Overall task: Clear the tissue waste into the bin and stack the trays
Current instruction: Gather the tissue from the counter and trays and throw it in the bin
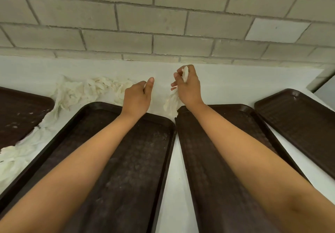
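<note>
Several dark brown trays lie side by side on a white counter: one at far left (20,113), one under my left arm (137,160), one under my right arm (215,169), one at far right (301,120). Crumpled white tissue (87,91) is strewn along the counter behind and left of the trays. My left hand (136,98) curls around the right end of that tissue heap. My right hand (188,85) grips a strip of tissue (171,102) that hangs down to the counter. No bin is in view.
A grey block wall (163,24) rises directly behind the counter. The counter's right end (315,80) stops near a dark gap. More tissue (12,160) trails down the left side between the two left trays.
</note>
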Available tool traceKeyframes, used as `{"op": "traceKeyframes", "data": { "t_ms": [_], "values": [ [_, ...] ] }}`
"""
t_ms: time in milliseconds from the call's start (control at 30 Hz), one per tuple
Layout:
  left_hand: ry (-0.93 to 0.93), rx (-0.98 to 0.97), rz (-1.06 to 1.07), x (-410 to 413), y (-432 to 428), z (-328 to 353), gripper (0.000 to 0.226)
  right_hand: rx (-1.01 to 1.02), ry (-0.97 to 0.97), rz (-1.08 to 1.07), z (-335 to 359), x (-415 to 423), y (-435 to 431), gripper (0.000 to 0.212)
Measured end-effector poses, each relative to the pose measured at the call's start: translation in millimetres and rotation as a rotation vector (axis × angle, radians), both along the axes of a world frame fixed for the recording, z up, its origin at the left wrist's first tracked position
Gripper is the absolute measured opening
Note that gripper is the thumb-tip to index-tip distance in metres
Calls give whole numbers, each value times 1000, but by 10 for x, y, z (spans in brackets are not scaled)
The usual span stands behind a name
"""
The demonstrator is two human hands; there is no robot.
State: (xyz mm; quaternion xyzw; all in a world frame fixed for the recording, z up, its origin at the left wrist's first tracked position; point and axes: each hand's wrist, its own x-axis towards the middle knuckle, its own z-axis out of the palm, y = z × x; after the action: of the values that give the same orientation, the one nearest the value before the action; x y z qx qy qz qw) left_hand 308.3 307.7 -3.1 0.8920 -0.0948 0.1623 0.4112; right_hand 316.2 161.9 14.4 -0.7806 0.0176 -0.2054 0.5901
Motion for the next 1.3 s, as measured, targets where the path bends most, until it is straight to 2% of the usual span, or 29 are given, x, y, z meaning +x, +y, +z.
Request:
{"op": "traceKeyframes", "data": {
  "t_ms": [267,433,533,767,933,1167,1300],
  "values": [
    [83,-86,-36,-404,-158,82,62,-12,44,-38,-49,-440,-121,3],
    [137,-76,-61,-728,-341,118,54,-70,94,-45,18,-759,-272,20],
    [75,-61,-63,-936,-510,141,55,-103,111,-24,98,-983,-398,25],
    [55,-111,-44,-1548,-1007,175,53,-54,92,67,142,-1596,-830,41],
    [84,-78,-23,-1978,-1302,179,51,103,164,108,93,-1938,-1089,53],
    [86,-55,-29,-2495,-1535,275,50,99,121,111,134,-2394,-1384,34],
    [75,-51,-45,-2815,-1612,286,49,122,94,109,146,-2699,-1488,30]
  ]
}}
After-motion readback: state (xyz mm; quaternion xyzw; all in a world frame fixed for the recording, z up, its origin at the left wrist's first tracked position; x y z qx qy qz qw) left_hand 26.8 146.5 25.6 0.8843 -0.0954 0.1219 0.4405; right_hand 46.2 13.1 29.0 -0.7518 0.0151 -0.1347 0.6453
